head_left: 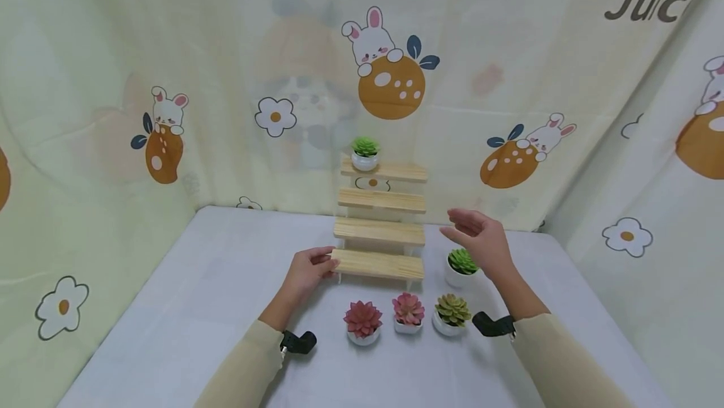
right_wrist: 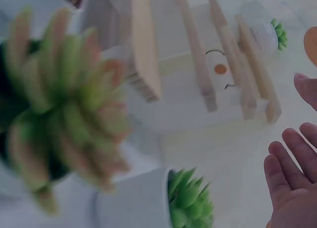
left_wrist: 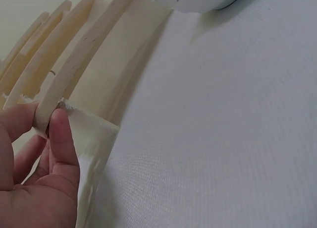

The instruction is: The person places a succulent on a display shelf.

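A stepped wooden shelf (head_left: 380,230) with several light planks stands at the back middle of the table. My left hand (head_left: 306,274) pinches the left end of its lowest plank (left_wrist: 74,64) between thumb and fingers. On the top step, at the left, sits a green succulent in a round white pot (head_left: 364,155). My right hand (head_left: 481,241), fingers extended and holding nothing, hovers right of the shelf. Below and partly behind it stands another green succulent (head_left: 462,262) in a white pot. In the right wrist view my right hand (right_wrist: 294,178) is apart from the shelf.
In front of the shelf stand a dark red succulent (head_left: 362,320), a pink succulent (head_left: 408,310) and a yellow-green succulent (head_left: 452,311), all in white pots. A white cloth covers the table (head_left: 226,307). A printed curtain (head_left: 226,81) hangs behind and along both sides.
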